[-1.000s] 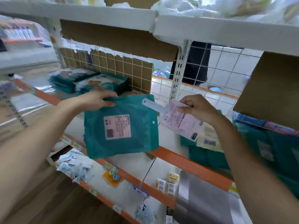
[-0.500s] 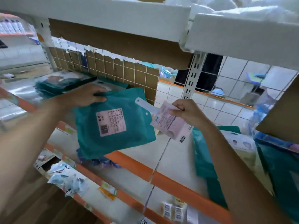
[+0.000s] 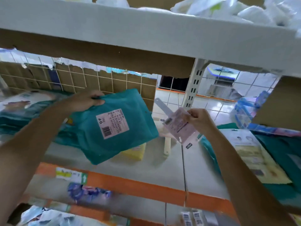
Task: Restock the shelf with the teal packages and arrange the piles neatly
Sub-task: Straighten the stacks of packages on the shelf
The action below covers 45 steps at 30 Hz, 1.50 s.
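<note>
The white, orange-edged shelf (image 3: 200,168) is spread below both hands; a pile of teal packages (image 3: 19,111) is laid on it just outward of the left hand (image 3: 84,101), and a second pile (image 3: 285,152) is laid outward of the right hand (image 3: 199,119). A teal package (image 3: 97,144), label side up and tilted, is gripped at its top edge by the left hand and held above the shelf. A small pink packet (image 3: 179,126) is pinched by the right hand, just inward of it.

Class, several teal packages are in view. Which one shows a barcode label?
The teal package gripped by the left hand, held off the shelf; the piled packages lie flat showing printed fronts.
</note>
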Each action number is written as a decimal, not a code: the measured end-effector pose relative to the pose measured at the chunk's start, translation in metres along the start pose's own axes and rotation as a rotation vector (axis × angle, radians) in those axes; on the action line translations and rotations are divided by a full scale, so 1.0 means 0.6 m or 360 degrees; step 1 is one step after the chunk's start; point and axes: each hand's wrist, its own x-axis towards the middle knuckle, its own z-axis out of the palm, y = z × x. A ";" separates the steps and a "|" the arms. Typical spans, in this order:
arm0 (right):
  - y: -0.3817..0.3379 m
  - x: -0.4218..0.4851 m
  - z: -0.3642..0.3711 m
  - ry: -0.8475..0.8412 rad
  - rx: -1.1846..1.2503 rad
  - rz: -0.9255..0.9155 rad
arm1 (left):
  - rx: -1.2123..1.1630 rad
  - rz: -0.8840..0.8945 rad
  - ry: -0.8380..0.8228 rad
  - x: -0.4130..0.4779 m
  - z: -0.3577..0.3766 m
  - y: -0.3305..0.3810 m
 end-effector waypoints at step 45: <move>-0.072 -0.190 0.128 -0.0051 -0.1048 -0.0385 | -0.0333 0.0175 -0.0124 -0.138 -0.006 -0.062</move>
